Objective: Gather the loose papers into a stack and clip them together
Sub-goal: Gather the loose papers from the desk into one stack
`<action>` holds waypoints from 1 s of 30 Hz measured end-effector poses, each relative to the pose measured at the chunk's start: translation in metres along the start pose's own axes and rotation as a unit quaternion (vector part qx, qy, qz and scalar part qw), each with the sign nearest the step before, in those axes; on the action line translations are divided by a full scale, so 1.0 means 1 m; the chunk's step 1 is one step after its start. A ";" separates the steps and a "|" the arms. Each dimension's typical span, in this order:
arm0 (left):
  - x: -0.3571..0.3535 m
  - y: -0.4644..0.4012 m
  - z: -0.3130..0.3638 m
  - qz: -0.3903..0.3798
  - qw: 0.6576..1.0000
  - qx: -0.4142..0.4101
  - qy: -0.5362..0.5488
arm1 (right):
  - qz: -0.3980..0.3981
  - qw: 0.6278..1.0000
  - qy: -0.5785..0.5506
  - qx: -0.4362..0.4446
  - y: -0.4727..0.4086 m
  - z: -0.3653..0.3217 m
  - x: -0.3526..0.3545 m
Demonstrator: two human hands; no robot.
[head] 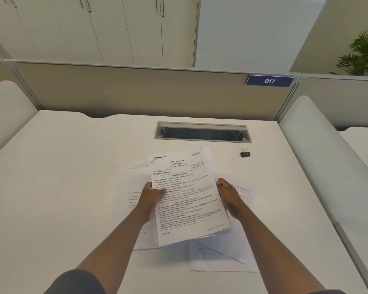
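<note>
- The left hand and the right hand each grip one long side of the stack of papers, thumbs on top and fingers underneath. Holding it from both sides likely lets the person square the edges and keep the sheets from sliding apart.
- The stack sits between the two hands, lifted off the desk and tilted a little, its top edge pointing away from the person. It seems raised so the sheets can be jogged into line.
- The sheets are not yet flush: corners fan out at the far end beyond the fingertips, and several bottom edges show staggered below the wrists.
- The top page is white with dense black print, a centred heading and a ruled line near its foot.
- Loose sheets lie flat on the desk under and around the hands: one below the right forearm, others showing outside the left hand and beyond the right hand. Gathering looks only partly done.
- The binder clip stands on the desk well beyond the right hand, to its outer side, untouched; probably left within reach for the final step.
</note>
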State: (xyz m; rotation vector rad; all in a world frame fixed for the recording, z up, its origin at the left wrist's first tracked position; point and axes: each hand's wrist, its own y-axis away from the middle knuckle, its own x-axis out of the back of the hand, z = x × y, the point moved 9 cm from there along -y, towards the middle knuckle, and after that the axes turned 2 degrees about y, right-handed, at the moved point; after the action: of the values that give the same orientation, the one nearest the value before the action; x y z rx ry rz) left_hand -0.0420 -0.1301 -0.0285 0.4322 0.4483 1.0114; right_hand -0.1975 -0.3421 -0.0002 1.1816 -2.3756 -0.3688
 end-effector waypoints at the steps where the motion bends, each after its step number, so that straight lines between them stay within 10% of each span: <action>1: 0.000 -0.001 0.000 0.007 1.000 -0.008 -0.005 | -0.006 1.000 -0.002 0.004 -0.001 0.000 -0.001; 13: 0.007 -0.011 0.002 0.052 0.970 -0.082 -0.224 | -0.031 0.999 -0.009 0.031 -0.009 0.010 0.000; 20: 0.104 -0.001 -0.002 0.284 0.793 0.025 -0.538 | 0.024 0.997 -0.074 0.003 -0.013 0.021 0.028; 30: 0.142 -0.001 -0.015 0.293 0.827 0.091 -0.470 | 0.047 0.994 -0.096 -0.011 -0.014 0.036 0.029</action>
State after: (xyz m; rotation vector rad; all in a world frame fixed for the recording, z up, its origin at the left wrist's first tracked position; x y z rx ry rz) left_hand 0.0157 -0.0043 -0.0633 1.2150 -0.5303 1.1965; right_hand -0.2219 -0.3727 -0.0288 1.0621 -2.5742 -0.4960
